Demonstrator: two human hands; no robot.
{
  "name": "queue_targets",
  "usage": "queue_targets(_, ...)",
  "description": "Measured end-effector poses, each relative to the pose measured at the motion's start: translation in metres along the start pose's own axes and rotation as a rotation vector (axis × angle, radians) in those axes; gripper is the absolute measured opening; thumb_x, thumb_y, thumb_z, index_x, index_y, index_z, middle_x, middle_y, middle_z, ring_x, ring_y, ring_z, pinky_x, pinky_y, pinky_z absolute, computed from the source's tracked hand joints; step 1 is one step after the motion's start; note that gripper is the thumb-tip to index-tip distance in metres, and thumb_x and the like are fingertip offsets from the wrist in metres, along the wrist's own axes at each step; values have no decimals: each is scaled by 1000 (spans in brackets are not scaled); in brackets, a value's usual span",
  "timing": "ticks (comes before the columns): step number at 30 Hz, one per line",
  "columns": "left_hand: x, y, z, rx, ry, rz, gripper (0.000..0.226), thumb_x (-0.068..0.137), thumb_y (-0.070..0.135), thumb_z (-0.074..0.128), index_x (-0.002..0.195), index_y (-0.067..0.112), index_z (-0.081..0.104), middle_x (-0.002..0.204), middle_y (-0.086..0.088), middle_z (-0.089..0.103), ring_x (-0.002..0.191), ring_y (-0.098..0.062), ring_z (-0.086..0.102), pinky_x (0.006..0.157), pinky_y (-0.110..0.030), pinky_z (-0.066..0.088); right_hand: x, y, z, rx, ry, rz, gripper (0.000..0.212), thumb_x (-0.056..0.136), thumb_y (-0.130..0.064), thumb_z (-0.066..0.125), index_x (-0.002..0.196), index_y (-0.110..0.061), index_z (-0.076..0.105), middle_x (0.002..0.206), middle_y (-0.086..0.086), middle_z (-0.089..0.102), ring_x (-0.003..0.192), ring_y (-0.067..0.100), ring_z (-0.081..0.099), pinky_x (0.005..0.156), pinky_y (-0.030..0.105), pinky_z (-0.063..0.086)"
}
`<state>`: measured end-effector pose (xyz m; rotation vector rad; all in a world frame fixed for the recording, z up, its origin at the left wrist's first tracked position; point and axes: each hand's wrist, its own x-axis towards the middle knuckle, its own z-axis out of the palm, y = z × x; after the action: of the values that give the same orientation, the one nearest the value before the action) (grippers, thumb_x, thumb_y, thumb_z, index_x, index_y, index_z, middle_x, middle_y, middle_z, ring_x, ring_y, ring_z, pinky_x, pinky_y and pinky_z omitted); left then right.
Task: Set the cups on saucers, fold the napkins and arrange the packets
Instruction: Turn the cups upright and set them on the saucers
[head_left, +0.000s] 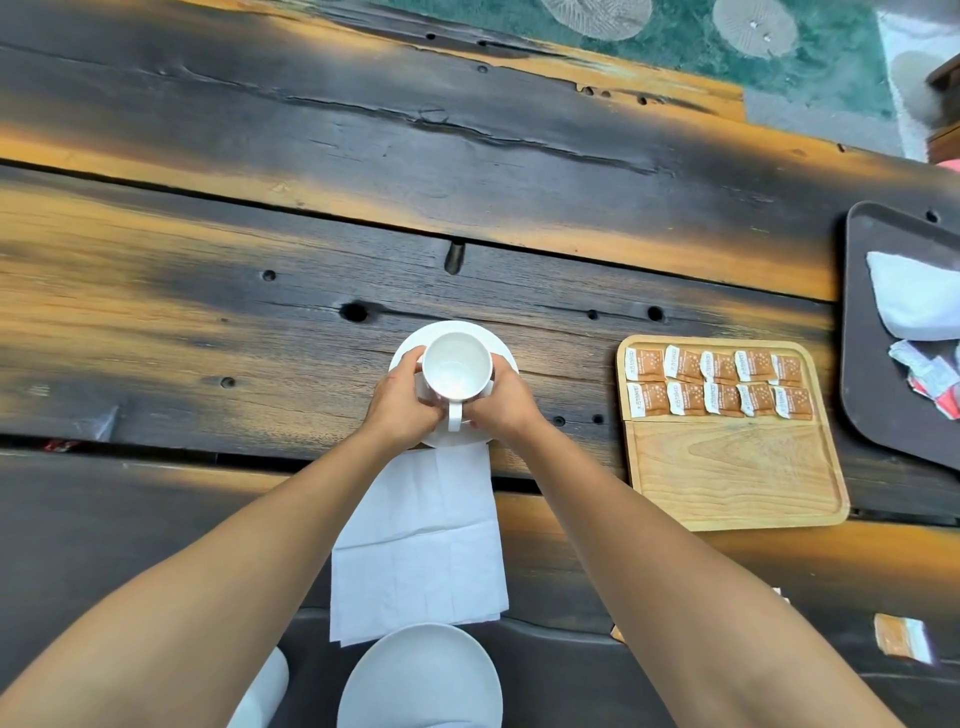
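Note:
A white cup (456, 365) stands on a white saucer (457, 332) at the table's middle, its handle pointing toward me. My left hand (402, 402) and my right hand (501, 402) curl round the cup's two sides. A white napkin (421, 540) lies flat just in front of the saucer, between my forearms. A second white saucer (423, 675) sits at the near edge, with a white cup (262, 691) partly hidden by my left arm beside it. Brown packets (719, 383) lie in two rows on a wooden tray (737, 467).
A dark tray (862, 364) at the right edge holds a folded white napkin (914, 296) and loose red-and-white packets (932, 376). One brown packet (901, 638) lies loose at the near right. The dark wooden table (363, 156) stretches away behind the cup.

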<state>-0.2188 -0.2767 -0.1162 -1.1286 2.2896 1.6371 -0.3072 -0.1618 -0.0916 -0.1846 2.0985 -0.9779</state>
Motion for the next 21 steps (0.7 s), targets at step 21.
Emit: queue_targets(21, -180, -20, -8, 99, 107, -19, 25, 81, 2, 60, 101, 17, 56, 94, -4, 68, 73, -24, 61, 70, -42, 59, -159, 37, 23, -211, 52, -59, 53, 80, -12, 63, 132, -11, 50, 101, 4, 59, 91, 25, 63, 73, 33, 55)
